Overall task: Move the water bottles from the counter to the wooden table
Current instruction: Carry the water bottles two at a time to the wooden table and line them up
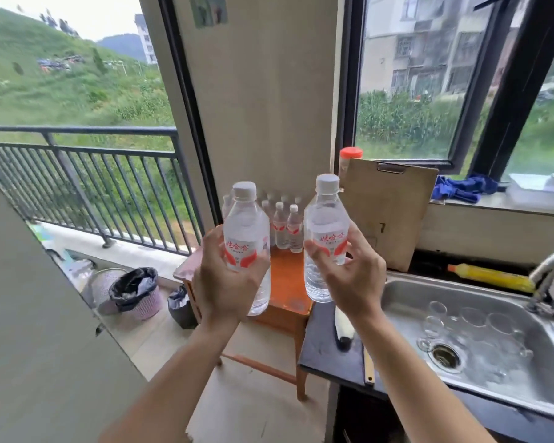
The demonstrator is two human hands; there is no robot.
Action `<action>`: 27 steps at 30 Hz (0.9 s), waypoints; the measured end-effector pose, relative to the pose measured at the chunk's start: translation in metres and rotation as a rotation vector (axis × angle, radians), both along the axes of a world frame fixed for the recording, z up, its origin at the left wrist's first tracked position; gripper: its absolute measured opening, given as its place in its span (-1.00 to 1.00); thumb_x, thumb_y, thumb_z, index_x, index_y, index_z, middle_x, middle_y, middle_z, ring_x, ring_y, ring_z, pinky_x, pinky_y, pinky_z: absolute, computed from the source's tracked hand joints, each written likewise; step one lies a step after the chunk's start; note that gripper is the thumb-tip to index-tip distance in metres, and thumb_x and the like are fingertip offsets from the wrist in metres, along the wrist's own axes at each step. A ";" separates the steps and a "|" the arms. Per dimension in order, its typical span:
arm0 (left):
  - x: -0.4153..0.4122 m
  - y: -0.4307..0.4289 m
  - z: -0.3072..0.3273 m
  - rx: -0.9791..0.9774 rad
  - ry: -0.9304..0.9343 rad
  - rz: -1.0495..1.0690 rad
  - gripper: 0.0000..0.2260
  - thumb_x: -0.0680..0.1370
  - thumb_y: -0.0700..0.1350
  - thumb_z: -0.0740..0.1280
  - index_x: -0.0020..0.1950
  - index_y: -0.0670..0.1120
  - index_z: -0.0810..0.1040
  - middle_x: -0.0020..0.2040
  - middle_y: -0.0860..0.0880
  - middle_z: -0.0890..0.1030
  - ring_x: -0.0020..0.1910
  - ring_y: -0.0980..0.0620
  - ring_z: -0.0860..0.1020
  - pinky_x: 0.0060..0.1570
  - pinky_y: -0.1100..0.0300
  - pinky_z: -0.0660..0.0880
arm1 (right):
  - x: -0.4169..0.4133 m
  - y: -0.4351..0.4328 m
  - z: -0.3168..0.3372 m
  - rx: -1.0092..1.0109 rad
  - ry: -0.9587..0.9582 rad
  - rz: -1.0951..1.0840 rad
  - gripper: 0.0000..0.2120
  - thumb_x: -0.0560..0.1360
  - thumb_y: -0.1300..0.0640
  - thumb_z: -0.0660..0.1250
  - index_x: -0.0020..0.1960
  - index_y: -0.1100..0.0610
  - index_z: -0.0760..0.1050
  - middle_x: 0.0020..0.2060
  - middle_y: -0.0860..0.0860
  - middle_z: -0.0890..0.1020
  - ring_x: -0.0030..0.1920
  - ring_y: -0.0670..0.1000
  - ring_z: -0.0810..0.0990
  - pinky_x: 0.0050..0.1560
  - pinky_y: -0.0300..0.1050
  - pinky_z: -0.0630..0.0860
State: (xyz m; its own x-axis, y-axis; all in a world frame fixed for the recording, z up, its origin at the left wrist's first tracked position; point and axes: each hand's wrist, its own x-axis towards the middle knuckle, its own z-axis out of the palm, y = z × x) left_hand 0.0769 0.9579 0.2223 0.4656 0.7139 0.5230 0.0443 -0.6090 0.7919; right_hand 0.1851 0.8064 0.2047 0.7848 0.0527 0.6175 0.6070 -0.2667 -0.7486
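Note:
My left hand (pixel 226 282) grips a clear water bottle (pixel 245 228) with a white cap and a red-and-white label, held upright in the air. My right hand (pixel 349 276) grips a second water bottle (pixel 326 225) of the same kind, also upright. Both bottles hang above the small wooden table (pixel 285 292), which stands against the wall pillar. Several more bottles (pixel 285 227) stand grouped at the back of that table. The dark counter (pixel 330 350) lies under my right forearm.
A steel sink (pixel 480 334) with several glasses is at the right, a tap (pixel 547 276) and a yellow bottle (pixel 490 276) behind it. A cutting board (pixel 387 215) leans under the window. A knife (pixel 343 327) lies on the counter. Bins (pixel 135 292) stand on the balcony floor left.

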 end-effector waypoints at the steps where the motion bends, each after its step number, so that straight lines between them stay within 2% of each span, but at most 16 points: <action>1: 0.016 0.015 0.005 -0.005 0.004 -0.003 -0.40 0.34 0.04 0.60 0.27 0.13 0.40 -0.04 0.15 0.63 -0.11 0.03 0.66 -0.09 0.03 0.63 | 0.017 0.016 0.004 -0.003 0.005 -0.005 -0.44 0.39 -0.26 0.46 0.33 -0.09 0.53 -0.14 -0.24 0.67 -0.16 -0.19 0.64 -0.13 -0.25 0.54; 3: 0.044 0.048 0.012 -0.017 0.021 -0.013 -0.41 0.33 0.02 0.61 0.20 0.22 0.34 -0.13 0.25 0.57 -0.17 0.11 0.64 -0.13 0.07 0.61 | 0.049 0.049 0.010 -0.013 0.024 -0.001 -0.44 0.39 -0.26 0.46 0.33 -0.09 0.53 -0.13 -0.20 0.69 -0.15 -0.17 0.65 -0.12 -0.22 0.54; 5: 0.067 0.080 0.013 -0.017 0.036 -0.005 -0.42 0.34 0.02 0.61 0.15 0.27 0.31 -0.17 0.33 0.53 -0.19 0.27 0.60 -0.16 0.15 0.58 | 0.074 0.077 0.012 -0.038 0.038 0.011 -0.44 0.40 -0.24 0.48 0.34 -0.10 0.52 -0.12 -0.19 0.69 -0.15 -0.16 0.65 -0.12 -0.28 0.50; 8: 0.102 0.129 0.008 -0.037 0.068 0.009 -0.43 0.34 0.05 0.61 0.21 0.16 0.37 -0.20 0.36 0.49 -0.22 0.39 0.51 -0.16 0.20 0.48 | 0.110 0.117 0.005 -0.069 0.054 0.003 -0.44 0.41 -0.22 0.51 0.35 -0.11 0.51 -0.11 -0.21 0.69 -0.13 -0.16 0.65 -0.10 -0.39 0.45; 11: 0.139 0.178 -0.011 -0.062 0.116 0.010 -0.39 0.34 0.09 0.61 0.27 0.02 0.42 -0.23 0.31 0.49 -0.27 0.25 0.53 -0.15 0.20 0.42 | 0.141 0.159 -0.013 -0.096 0.125 -0.001 -0.44 0.38 -0.24 0.50 0.33 -0.13 0.50 -0.11 -0.22 0.68 -0.09 -0.11 0.68 -0.03 -0.15 0.57; 14: 0.176 0.233 -0.038 -0.090 0.176 -0.012 -0.32 0.34 0.15 0.59 0.35 0.01 0.40 -0.09 0.14 0.63 -0.12 0.06 0.62 -0.07 0.12 0.50 | 0.170 0.201 -0.035 -0.150 0.196 -0.029 -0.45 0.37 -0.22 0.52 0.31 -0.16 0.50 -0.19 -0.28 0.63 -0.09 -0.13 0.66 -0.05 -0.16 0.55; 16: 0.205 0.273 -0.055 -0.113 0.192 -0.036 -0.25 0.33 0.18 0.58 0.43 0.03 0.38 -0.05 0.10 0.67 -0.07 0.04 0.63 0.01 0.07 0.55 | 0.189 0.231 -0.048 -0.171 0.241 -0.058 -0.47 0.36 -0.19 0.53 0.29 -0.14 0.52 -0.20 -0.28 0.63 -0.09 -0.13 0.65 -0.03 -0.13 0.56; 18: 0.236 0.313 -0.069 -0.138 0.225 -0.077 -0.32 0.34 0.18 0.57 0.41 0.10 0.44 -0.14 0.16 0.66 -0.12 0.09 0.63 -0.02 0.08 0.56 | 0.209 0.263 -0.060 -0.179 0.281 -0.091 -0.51 0.35 -0.19 0.52 0.21 -0.07 0.55 -0.19 -0.20 0.67 -0.12 -0.08 0.66 -0.03 -0.02 0.59; 20: 0.265 0.350 -0.084 -0.141 0.272 -0.128 -0.46 0.35 0.17 0.56 0.28 0.13 0.53 -0.20 0.17 0.62 -0.17 0.10 0.61 -0.09 0.09 0.56 | 0.228 0.295 -0.071 -0.172 0.325 -0.143 -0.47 0.30 -0.26 0.47 0.17 -0.02 0.53 -0.20 -0.15 0.67 -0.14 -0.04 0.65 -0.04 0.03 0.59; 23: 0.299 0.397 -0.105 -0.164 0.332 -0.197 -0.52 0.34 0.17 0.56 0.18 0.07 0.56 -0.16 0.18 0.60 -0.11 0.05 0.62 -0.13 0.09 0.54 | 0.251 0.336 -0.086 -0.159 0.420 -0.203 -0.37 0.25 -0.33 0.42 0.22 -0.04 0.51 -0.17 -0.18 0.67 -0.11 -0.04 0.66 -0.01 0.02 0.59; 27: 0.337 0.446 -0.133 -0.212 0.411 -0.277 -0.47 0.36 0.10 0.57 0.27 0.06 0.52 -0.13 0.25 0.54 -0.12 0.16 0.56 -0.16 0.28 0.39 | 0.269 0.375 -0.106 -0.198 0.558 -0.296 -0.44 0.33 -0.24 0.53 0.23 -0.07 0.48 -0.10 -0.21 0.65 -0.03 -0.07 0.63 -0.05 -0.15 0.48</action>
